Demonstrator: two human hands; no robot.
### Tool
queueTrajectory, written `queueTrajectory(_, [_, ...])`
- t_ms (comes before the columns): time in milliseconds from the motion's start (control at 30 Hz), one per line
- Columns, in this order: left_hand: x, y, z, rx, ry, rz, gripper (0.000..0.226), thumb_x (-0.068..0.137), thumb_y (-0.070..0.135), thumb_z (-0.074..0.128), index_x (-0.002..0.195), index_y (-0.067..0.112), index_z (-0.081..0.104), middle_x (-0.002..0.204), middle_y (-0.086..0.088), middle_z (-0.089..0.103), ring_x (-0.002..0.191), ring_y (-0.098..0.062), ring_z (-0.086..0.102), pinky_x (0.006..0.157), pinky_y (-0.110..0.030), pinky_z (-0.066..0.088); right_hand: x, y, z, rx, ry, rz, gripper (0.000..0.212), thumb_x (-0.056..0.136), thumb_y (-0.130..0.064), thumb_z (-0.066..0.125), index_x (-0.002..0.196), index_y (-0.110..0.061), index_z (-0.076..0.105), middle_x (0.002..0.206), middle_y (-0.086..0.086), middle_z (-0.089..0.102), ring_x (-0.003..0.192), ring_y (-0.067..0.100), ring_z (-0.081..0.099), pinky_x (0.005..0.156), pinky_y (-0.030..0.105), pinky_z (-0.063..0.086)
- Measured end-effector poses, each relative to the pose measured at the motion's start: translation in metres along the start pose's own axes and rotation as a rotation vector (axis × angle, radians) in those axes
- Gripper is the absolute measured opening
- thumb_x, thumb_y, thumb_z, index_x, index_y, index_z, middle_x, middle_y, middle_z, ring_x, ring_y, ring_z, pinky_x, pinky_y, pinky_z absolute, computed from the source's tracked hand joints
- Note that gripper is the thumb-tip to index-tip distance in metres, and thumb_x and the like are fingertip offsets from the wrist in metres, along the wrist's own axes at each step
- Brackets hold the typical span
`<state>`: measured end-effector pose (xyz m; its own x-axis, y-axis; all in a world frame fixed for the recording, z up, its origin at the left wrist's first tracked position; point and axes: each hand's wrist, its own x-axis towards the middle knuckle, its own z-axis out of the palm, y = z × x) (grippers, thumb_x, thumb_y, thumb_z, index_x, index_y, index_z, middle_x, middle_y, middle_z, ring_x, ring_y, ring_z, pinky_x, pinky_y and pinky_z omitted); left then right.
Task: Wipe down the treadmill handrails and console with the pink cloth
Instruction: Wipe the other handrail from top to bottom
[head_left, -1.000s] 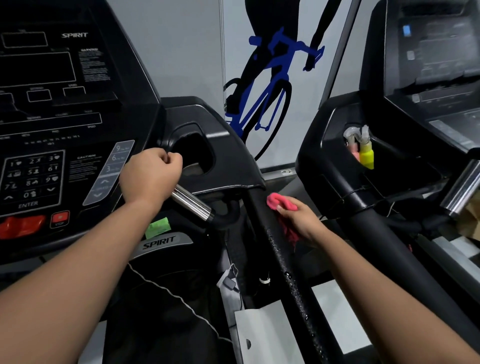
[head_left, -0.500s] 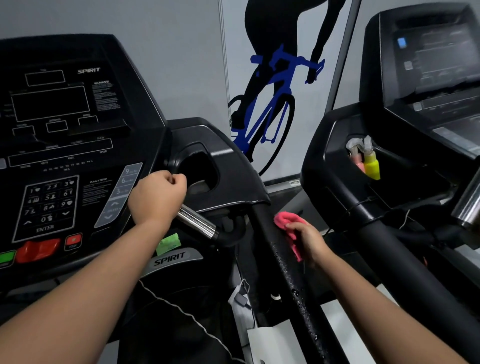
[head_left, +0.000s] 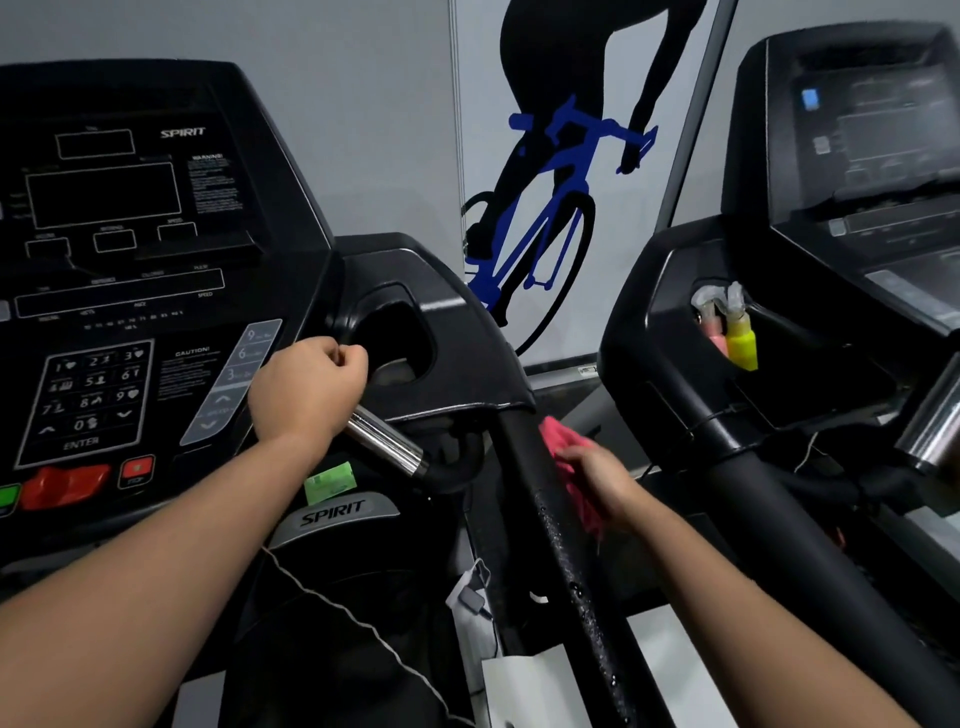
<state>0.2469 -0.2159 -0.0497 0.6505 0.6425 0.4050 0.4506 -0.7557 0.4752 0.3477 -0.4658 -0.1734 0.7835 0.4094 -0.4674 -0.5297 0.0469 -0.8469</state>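
My left hand (head_left: 307, 391) grips the chrome pulse bar (head_left: 387, 447) just right of the black console (head_left: 130, 291) with its keypad. My right hand (head_left: 597, 483) holds the pink cloth (head_left: 563, 457) pressed against the right side of the black right handrail (head_left: 566, 551), near its top end under the cup-holder wing (head_left: 457, 332). Water droplets dot the rail below the cloth. Part of the cloth hangs under my palm.
A second treadmill (head_left: 779, 364) stands close on the right; its tray holds a pink spray bottle (head_left: 714, 332) and a yellow spray bottle (head_left: 740, 340). A safety cord (head_left: 363, 629) crosses below the console. A wall with a cyclist graphic (head_left: 550, 208) is ahead.
The camera has tilted up, so the whole scene sits lower in the frame. My right hand has slid the cloth slightly down the right handrail. My left hand keeps its grip on the chrome bar.
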Motion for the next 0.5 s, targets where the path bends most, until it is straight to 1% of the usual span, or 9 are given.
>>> queueTrajectory(33, [0.0, 0.0, 0.0, 0.001, 0.0, -0.002, 0.034, 0.083, 0.026, 0.045, 0.057, 0.006, 0.051, 0.05, -0.005, 0.044, 0.048, -0.023, 0.04, 0.047, -0.029, 0.031, 0.0, -0.005, 0.003, -0.07, -0.025, -0.108, 0.032, 0.093, -0.009, 0.044, 0.114, -0.027, 0.06, 0.109, -0.005, 0.068, 0.088, 0.001, 0.066, 0.072, 0.016, 0.051])
queueTrajectory(67, [0.0, 0.001, 0.0, 0.002, 0.0, -0.005, 0.034, 0.083, 0.026, 0.045, 0.056, 0.006, 0.05, 0.05, -0.005, 0.044, 0.048, -0.023, 0.04, 0.047, -0.029, 0.031, -0.006, -0.013, 0.011, -0.239, -0.029, -0.212, 0.031, 0.094, -0.018, 0.046, 0.117, -0.034, 0.06, 0.123, -0.009, 0.062, 0.106, 0.0, 0.059, 0.088, 0.018, 0.048])
queueTrajectory(100, [-0.001, 0.001, 0.0, 0.001, -0.001, -0.009, 0.033, 0.083, 0.026, 0.045, 0.056, 0.007, 0.05, 0.05, -0.005, 0.044, 0.048, -0.023, 0.04, 0.048, -0.029, 0.031, -0.01, -0.02, 0.02, -0.477, -0.027, -0.326, 0.028, 0.094, -0.032, 0.048, 0.117, -0.041, 0.061, 0.129, -0.009, 0.056, 0.116, 0.003, 0.052, 0.099, 0.025, 0.043])
queueTrajectory(133, [-0.001, 0.001, 0.0, -0.001, -0.003, -0.012, 0.033, 0.083, 0.026, 0.045, 0.056, 0.008, 0.049, 0.05, -0.005, 0.043, 0.048, -0.024, 0.04, 0.048, -0.029, 0.031, -0.012, -0.025, 0.028, -0.74, -0.018, -0.414, 0.03, 0.092, -0.044, 0.047, 0.119, -0.047, 0.059, 0.131, -0.007, 0.05, 0.121, 0.008, 0.046, 0.105, 0.032, 0.038])
queueTrajectory(167, [-0.001, 0.001, 0.0, -0.003, -0.005, -0.013, 0.033, 0.082, 0.026, 0.045, 0.056, 0.008, 0.049, 0.05, -0.005, 0.043, 0.049, -0.024, 0.041, 0.048, -0.029, 0.031, -0.016, -0.029, 0.035, -0.997, 0.015, -0.475, 0.032, 0.091, -0.048, 0.046, 0.122, -0.048, 0.056, 0.131, -0.004, 0.043, 0.12, 0.014, 0.042, 0.107, 0.037, 0.036])
queueTrajectory(267, [-0.002, 0.001, -0.001, -0.01, -0.009, -0.017, 0.033, 0.083, 0.026, 0.045, 0.058, 0.006, 0.052, 0.052, -0.008, 0.048, 0.05, -0.025, 0.043, 0.048, -0.029, 0.031, -0.028, -0.035, 0.065, -1.665, 0.088, -0.598, 0.034, 0.094, -0.036, 0.047, 0.126, -0.032, 0.055, 0.131, 0.004, 0.032, 0.115, 0.032, 0.04, 0.096, 0.046, 0.04])
queueTrajectory(367, [-0.002, 0.001, -0.003, -0.021, -0.02, -0.024, 0.033, 0.084, 0.027, 0.046, 0.062, 0.004, 0.055, 0.056, -0.01, 0.052, 0.052, -0.025, 0.045, 0.048, -0.029, 0.032, -0.038, -0.024, 0.099, -2.23, 0.103, -0.685, 0.034, 0.096, -0.021, 0.042, 0.126, -0.016, 0.057, 0.137, 0.01, 0.03, 0.114, 0.038, 0.04, 0.086, 0.042, 0.04])
queueTrajectory(433, [-0.003, -0.001, -0.005, -0.031, -0.044, -0.014, 0.033, 0.084, 0.028, 0.045, 0.061, 0.005, 0.053, 0.057, -0.009, 0.052, 0.053, -0.025, 0.045, 0.048, -0.03, 0.031, -0.039, -0.015, 0.115, -2.496, 0.153, -0.631, 0.037, 0.099, -0.021, 0.036, 0.13, -0.011, 0.053, 0.135, 0.014, 0.031, 0.114, 0.038, 0.04, 0.085, 0.04, 0.042])
queueTrajectory(500, [-0.003, -0.002, -0.006, -0.04, -0.06, -0.002, 0.032, 0.084, 0.028, 0.045, 0.061, 0.006, 0.052, 0.057, -0.008, 0.052, 0.056, -0.027, 0.047, 0.048, -0.03, 0.031, -0.039, -0.012, 0.122, -2.617, 0.17, -0.582, 0.039, 0.099, -0.025, 0.035, 0.132, -0.01, 0.05, 0.134, 0.014, 0.031, 0.114, 0.038, 0.04, 0.086, 0.04, 0.043])
